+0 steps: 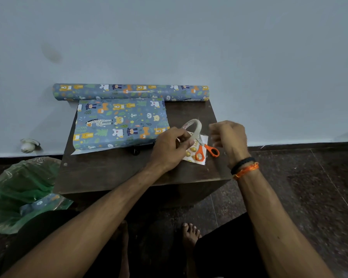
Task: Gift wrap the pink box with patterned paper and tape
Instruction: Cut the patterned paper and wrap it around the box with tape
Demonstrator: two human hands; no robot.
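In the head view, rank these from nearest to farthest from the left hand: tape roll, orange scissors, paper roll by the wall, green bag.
Measured from the left hand:
1. Tape roll, gripped in the hand's fingers.
2. Orange scissors, just right of the hand on the table.
3. Paper roll, at the table's back edge along the wall.
4. Green bag, on the floor, far left.

Tape roll (191,128) in left hand (170,149), right hand (228,140) beside (blurred), above scissors (206,150).
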